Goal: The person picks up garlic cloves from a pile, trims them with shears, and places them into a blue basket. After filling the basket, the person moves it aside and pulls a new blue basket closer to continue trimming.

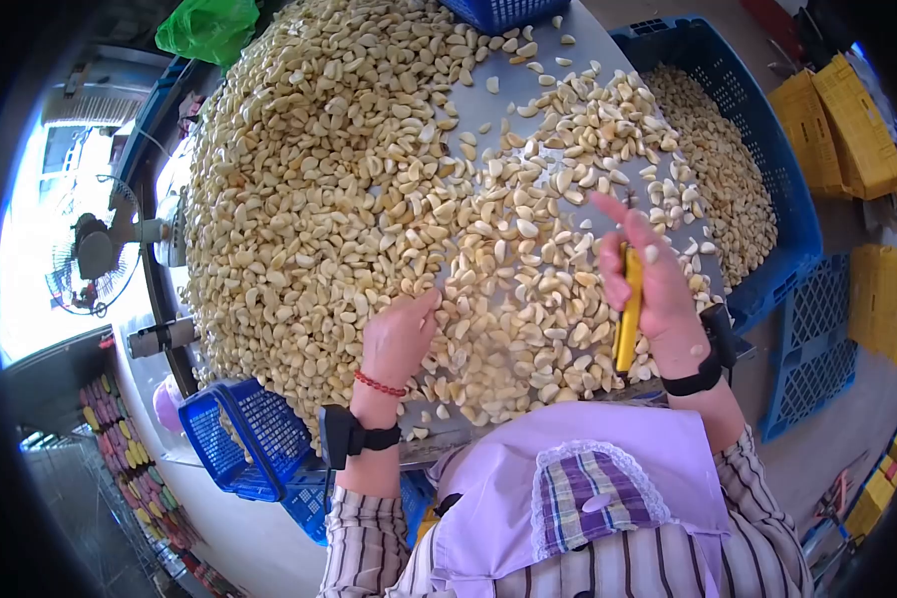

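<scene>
Your apron (498, 458) lay nearest; your left hand (397, 344) held its fingers together at the cloves (289, 199) on the bench (598, 45). Your right hand (668, 309) clamped its fingers around the knife (629, 309), apparently for control.

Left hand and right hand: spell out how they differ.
The right hand grips a yellow tool; the left hand has no tool in view, its fingertips down at the pale cloves. The left wrist wears a red bracelet, while the right wrist shows none. Both wrists carry a black strap.
</scene>
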`<state>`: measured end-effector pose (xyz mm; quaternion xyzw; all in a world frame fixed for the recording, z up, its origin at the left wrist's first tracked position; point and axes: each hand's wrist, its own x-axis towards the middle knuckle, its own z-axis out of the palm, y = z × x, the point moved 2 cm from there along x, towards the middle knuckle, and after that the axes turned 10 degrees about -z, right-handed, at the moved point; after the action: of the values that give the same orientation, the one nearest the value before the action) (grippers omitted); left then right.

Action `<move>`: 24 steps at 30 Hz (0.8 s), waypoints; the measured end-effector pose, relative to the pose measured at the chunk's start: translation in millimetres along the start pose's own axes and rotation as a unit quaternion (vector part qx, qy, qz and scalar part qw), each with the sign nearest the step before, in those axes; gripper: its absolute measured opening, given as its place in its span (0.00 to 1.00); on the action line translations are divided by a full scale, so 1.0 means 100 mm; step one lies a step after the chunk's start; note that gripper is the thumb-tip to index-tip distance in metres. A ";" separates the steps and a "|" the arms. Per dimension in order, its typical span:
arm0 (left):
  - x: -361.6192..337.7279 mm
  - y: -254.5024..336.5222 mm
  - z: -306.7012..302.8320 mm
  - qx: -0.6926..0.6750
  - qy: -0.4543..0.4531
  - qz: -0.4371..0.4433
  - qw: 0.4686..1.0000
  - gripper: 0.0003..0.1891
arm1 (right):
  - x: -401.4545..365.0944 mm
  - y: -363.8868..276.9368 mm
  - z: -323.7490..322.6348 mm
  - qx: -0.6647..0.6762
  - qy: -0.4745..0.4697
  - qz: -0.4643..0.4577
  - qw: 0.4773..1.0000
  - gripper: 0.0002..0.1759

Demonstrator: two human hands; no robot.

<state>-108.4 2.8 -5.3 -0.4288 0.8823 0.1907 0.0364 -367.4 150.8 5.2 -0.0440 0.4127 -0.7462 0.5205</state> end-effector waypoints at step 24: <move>-0.39 0.56 0.25 -0.766 -0.076 -0.167 0.616 0.11 | -0.32 0.50 0.61 -0.265 -0.300 0.072 0.914 0.31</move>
<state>-129.2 72.0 -2.3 -0.4250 0.3230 0.8198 -0.2073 -285.1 136.4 23.8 -0.3726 0.4222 -0.5217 0.6409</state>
